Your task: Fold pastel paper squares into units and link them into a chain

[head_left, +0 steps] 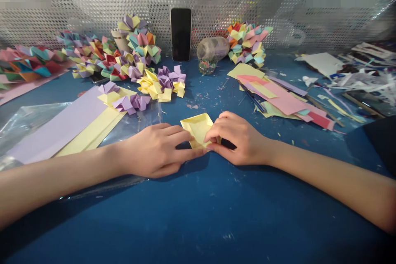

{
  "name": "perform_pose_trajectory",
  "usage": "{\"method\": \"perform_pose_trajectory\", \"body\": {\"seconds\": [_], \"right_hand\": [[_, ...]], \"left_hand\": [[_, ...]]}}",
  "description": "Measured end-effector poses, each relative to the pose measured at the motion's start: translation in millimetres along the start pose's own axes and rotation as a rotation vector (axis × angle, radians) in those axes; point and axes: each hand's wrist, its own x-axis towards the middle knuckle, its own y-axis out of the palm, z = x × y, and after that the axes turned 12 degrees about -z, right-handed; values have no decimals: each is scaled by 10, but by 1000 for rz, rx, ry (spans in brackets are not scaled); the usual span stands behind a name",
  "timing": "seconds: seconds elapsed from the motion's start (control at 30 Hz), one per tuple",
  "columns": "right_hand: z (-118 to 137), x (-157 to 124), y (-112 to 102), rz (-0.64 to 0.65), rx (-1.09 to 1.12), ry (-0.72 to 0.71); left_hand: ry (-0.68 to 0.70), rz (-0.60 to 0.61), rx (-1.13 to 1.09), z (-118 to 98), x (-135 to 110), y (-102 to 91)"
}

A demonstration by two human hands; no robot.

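Touching both hands (157,148) (243,138), yellow paper (198,126) lies between them.

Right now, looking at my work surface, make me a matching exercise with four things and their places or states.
1. Folded paper
2. Phone
3. Clear container
4. Wide purple sheet

A. Lying on its side
B. Flat beside yellow strips
C. Touched by the left hand and right hand
D. Upright, screen dark

Pairs: 1-C, 2-D, 3-A, 4-B
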Motion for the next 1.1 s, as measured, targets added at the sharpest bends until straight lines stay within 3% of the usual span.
{"method": "perform_pose_trajectory", "body": {"seconds": [0.6, 0.8, 0.87, 0.97, 1.1], "right_hand": [[-11, 10, 8, 49, -88, -18], [19, -31, -40, -52, -18, -46], [33, -35, -56, -33, 4, -30], [43, -23, -68, 43, 17, 3], [33, -11, -61, 78, 4, 6]], "left_hand": [[1, 15, -10, -6, -3, -12], [-11, 6, -12, -21, 7, -27], [-10, 0, -16, -15, 7, -23], [2, -39, -25, -7, -6, -7], [-24, -190, -47, -18, -31, 27]]}}
